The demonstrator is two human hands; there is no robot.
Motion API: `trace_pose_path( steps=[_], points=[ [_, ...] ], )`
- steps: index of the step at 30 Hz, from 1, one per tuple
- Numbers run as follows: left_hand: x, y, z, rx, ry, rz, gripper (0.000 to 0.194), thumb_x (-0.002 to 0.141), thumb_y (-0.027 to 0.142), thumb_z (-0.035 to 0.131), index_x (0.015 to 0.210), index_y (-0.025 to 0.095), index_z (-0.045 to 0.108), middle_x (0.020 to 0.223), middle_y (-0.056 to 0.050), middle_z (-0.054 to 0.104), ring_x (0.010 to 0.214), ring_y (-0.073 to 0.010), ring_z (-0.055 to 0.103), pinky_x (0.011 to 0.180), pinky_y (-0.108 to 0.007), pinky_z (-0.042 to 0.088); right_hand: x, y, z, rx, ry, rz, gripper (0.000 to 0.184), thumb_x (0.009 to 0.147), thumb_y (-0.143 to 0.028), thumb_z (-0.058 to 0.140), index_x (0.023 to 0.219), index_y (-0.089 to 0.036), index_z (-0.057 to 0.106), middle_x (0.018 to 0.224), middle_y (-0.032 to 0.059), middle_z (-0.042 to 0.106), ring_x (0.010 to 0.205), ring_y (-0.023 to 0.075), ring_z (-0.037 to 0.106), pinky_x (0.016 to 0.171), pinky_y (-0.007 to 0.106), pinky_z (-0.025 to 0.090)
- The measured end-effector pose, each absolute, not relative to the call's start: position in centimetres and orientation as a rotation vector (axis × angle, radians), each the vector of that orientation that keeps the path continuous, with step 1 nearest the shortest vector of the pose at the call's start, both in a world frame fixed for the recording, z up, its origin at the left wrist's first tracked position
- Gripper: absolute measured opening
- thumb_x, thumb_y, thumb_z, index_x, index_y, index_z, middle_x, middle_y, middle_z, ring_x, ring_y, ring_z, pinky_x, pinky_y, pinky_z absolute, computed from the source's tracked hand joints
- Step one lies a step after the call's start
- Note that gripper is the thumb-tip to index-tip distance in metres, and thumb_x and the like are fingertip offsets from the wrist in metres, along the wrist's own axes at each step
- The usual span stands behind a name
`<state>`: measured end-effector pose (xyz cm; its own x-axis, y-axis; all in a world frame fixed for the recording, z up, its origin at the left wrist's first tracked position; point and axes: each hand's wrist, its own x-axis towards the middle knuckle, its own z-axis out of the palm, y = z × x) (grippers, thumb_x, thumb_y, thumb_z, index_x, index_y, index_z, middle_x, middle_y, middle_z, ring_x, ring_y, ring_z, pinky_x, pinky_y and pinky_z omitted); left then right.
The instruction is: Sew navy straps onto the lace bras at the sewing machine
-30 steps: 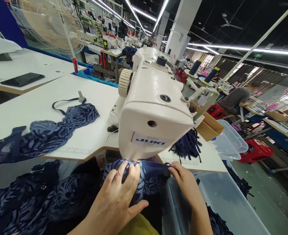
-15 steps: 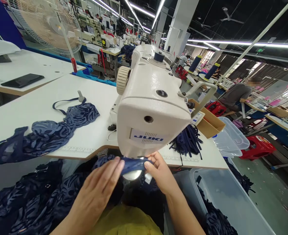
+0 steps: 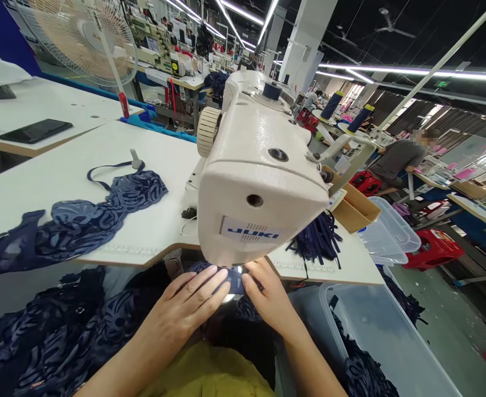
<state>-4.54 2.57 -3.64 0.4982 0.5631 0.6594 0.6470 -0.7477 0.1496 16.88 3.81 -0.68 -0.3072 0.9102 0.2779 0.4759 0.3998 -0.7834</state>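
As navy patterned fabric (image 3: 236,282) sits beneath the cream sewing-machine head (image 3: 263,176) by the white table (image 3: 172,151)'s front edge | left hand (image 3: 187,306) lies open on it, likely flattening | right hand (image 3: 270,298) touches its right end, grip unclear.

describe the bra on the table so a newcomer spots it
Find the big white sewing machine. On the tabletop to its left lies the patterned navy bra. Its strap loops toward a grey clip; similar fabric is heaped lower down.
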Motion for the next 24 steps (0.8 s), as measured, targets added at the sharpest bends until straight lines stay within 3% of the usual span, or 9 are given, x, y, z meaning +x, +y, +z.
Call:
trace_pose_path(
  steps=[5, 11, 16, 24],
  points=[
    [-4.3, 2.4, -3.5, -2.529, -1.139, -1.052, 0.042, 0.102, 0.023, 0.028, 0.137, 0.034, 0.046, 0.123, 0.002, 0.067, 0.118, -0.0114, 0.057, 0.109, -0.031, 0.023, 16.3, 4.7, 0.2, -1.126, -1.955, 0.778, 0.031, 0.095, -0.016, 0.042, 0.118, -0.026, 0.06, 0.117, 0.0053, 0.059, 0.114, 0.0187, 0.053, 0.102, 0.035, 0.042],
    [-4.4, 1.7, -3.1, -2.492, -1.247, -0.996, 0.045, 0.101, 0.02, 0.028, 0.14, 0.038, 0.04, 0.126, 0.002, 0.065, 0.114, -0.0149, 0.06, 0.107, -0.036, 0.024, 16.2, 5.4, 1.0, -1.124, -2.016, 0.803, 0.022, 0.096, -0.019, 0.042, 0.097, -0.025, 0.064, 0.098, 0.0026, 0.061, 0.103, 0.0178, 0.056, 0.095, 0.032, 0.045],
    [-4.2, 1.5, -3.0, -2.471, -1.23, -1.041, 0.046, 0.1, 0.02, 0.028, 0.143, 0.036, 0.037, 0.124, 0.002, 0.066, 0.115, -0.0144, 0.059, 0.106, -0.033, 0.024, 16.1, 5.2, 1.0, -1.182, -2.032, 0.73, 0.026, 0.096, -0.02, 0.041, 0.082, -0.025, 0.063, 0.086, 0.0021, 0.058, 0.094, 0.0183, 0.057, 0.088, 0.031, 0.047],
    [-3.4, 1.4, -2.4, -2.459, -1.3, -0.997, 0.045, 0.101, 0.019, 0.025, 0.138, 0.036, 0.044, 0.12, 0.002, 0.069, 0.11, -0.0135, 0.062, 0.102, -0.033, 0.025, 16.1, 5.6, 0.3, -1.17, -2.012, 0.706, 0.024, 0.095, -0.018, 0.042, 0.083, -0.024, 0.062, 0.099, 0.0033, 0.062, 0.096, 0.0182, 0.058, 0.086, 0.03, 0.046]
  ],
)
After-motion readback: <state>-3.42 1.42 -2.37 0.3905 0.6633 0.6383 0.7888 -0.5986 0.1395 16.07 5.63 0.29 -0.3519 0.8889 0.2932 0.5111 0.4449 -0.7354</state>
